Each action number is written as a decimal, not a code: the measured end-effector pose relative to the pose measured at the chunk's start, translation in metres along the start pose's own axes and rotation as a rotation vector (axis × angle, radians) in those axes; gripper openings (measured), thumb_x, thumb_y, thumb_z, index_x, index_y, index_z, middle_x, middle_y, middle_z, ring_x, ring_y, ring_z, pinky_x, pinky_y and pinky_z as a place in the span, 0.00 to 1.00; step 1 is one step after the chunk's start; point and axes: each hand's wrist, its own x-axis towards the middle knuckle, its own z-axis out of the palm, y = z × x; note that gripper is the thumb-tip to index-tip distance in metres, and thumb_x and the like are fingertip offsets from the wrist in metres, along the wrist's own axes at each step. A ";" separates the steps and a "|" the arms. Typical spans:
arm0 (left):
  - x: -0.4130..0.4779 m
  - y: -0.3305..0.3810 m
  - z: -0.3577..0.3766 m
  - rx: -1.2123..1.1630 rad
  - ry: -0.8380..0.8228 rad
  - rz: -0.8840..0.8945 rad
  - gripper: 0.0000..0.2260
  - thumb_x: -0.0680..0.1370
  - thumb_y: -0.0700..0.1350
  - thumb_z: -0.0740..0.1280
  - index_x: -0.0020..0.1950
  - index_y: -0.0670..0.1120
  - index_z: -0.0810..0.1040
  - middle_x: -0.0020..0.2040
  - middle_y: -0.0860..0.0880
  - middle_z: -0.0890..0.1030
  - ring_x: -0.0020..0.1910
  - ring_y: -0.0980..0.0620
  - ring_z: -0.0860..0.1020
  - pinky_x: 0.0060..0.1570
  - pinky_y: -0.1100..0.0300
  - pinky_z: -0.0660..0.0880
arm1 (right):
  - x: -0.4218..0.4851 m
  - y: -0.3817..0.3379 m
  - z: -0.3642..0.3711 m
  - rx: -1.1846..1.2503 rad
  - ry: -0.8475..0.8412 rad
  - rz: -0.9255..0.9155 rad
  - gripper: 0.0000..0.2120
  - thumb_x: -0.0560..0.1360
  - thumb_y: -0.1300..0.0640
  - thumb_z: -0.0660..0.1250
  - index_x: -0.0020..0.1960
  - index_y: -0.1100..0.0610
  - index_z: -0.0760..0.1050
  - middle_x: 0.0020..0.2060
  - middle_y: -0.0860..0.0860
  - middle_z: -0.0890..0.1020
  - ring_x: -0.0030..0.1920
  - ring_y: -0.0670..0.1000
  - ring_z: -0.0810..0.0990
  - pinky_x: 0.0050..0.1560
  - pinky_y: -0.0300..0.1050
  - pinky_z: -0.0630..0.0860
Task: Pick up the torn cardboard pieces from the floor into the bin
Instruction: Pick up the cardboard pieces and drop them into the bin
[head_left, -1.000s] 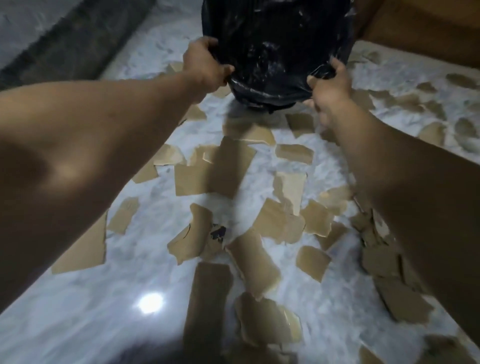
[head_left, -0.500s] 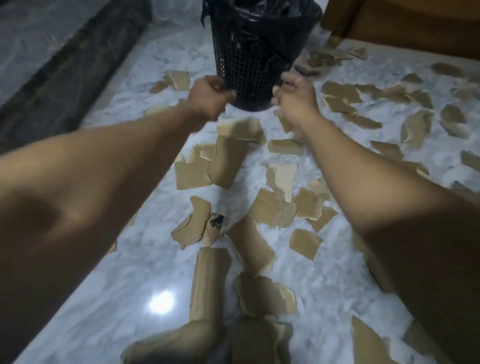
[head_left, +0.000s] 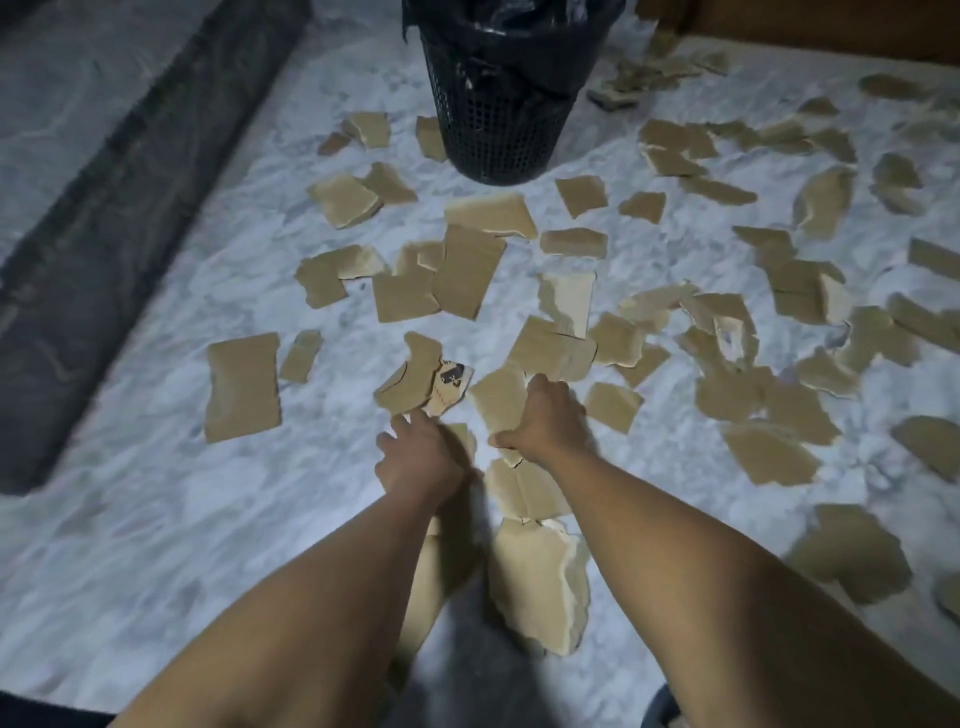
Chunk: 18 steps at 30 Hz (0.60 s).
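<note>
The floor (head_left: 156, 519) is white marble with grey veins, smooth and polished, with a soft sheen. A border strip (head_left: 104, 208) along its left side is darker grey stone, also veined and smooth. The cardboard pieces (head_left: 243, 387) are tan, matt and papery, their torn edges rough and paler. A printed piece (head_left: 451, 382) carries black ink on a lighter face. The bin (head_left: 498, 130) is matt black plastic lattice. Its liner (head_left: 498, 26) is thin black plastic film, glossy and crinkled. The furniture (head_left: 831, 26) at the top right looks like brown wood.
</note>
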 end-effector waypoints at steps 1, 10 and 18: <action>0.000 0.001 0.003 -0.041 0.024 -0.003 0.37 0.70 0.52 0.75 0.70 0.44 0.59 0.68 0.43 0.65 0.67 0.39 0.66 0.58 0.47 0.73 | -0.002 -0.004 0.002 0.064 0.015 0.053 0.46 0.60 0.42 0.83 0.68 0.57 0.64 0.66 0.59 0.72 0.68 0.62 0.70 0.64 0.56 0.71; 0.027 -0.009 -0.009 -0.457 0.035 0.058 0.19 0.75 0.48 0.69 0.62 0.41 0.71 0.57 0.41 0.79 0.57 0.39 0.77 0.47 0.55 0.73 | 0.018 -0.022 -0.012 0.086 -0.030 0.002 0.27 0.73 0.46 0.73 0.69 0.54 0.72 0.65 0.57 0.75 0.66 0.61 0.73 0.65 0.57 0.72; 0.002 -0.013 -0.054 0.276 -0.827 0.204 0.18 0.79 0.54 0.67 0.60 0.42 0.77 0.56 0.46 0.79 0.50 0.47 0.79 0.43 0.60 0.80 | -0.005 -0.015 -0.067 -0.385 -0.690 -0.016 0.27 0.75 0.41 0.71 0.63 0.61 0.75 0.53 0.55 0.79 0.40 0.54 0.79 0.36 0.45 0.74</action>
